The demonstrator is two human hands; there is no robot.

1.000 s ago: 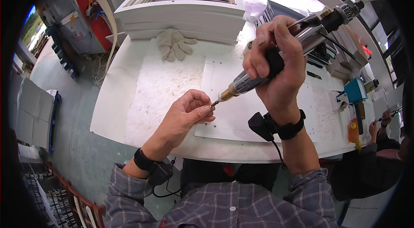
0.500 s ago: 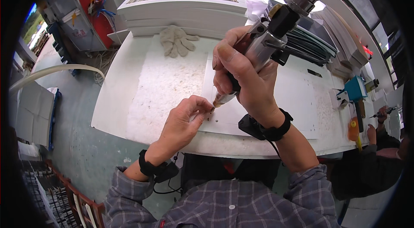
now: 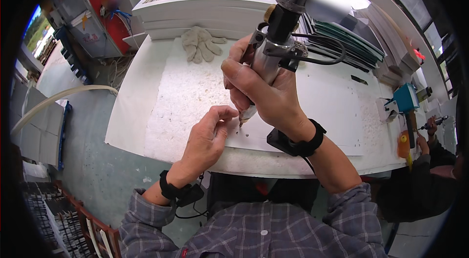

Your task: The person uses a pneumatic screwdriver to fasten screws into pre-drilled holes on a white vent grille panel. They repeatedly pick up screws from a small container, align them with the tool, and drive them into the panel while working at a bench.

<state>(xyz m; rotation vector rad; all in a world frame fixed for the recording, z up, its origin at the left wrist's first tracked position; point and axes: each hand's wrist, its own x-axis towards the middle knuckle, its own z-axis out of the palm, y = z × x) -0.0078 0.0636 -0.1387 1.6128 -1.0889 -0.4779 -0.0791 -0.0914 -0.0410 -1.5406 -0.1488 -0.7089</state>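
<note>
My right hand [image 3: 266,89] is wrapped round a silver and black air screwdriver [image 3: 267,62], held tilted with its tip down on a white panel [image 3: 312,126]. Beside that tip, my left hand [image 3: 207,136] has its fingers curled in. Its index fingertip is close to the bit. Whatever those fingers hold, if anything, is too small or hidden to make out. A small dark dot [image 3: 247,135], perhaps a screw or hole, shows on the panel just right of the bit.
A white work glove [image 3: 201,45] lies beyond my left hand, before a stack of white louvred panels [image 3: 205,19]. Dark green sheets [image 3: 347,43] are piled at the back right. At the right edge, a teal tool [image 3: 404,98] stands near a co-worker's hand [image 3: 422,144].
The screwdriver's upper end has swung left and stands more upright, my right hand moving left with it. My left fingers have drawn slightly back from the tip.
</note>
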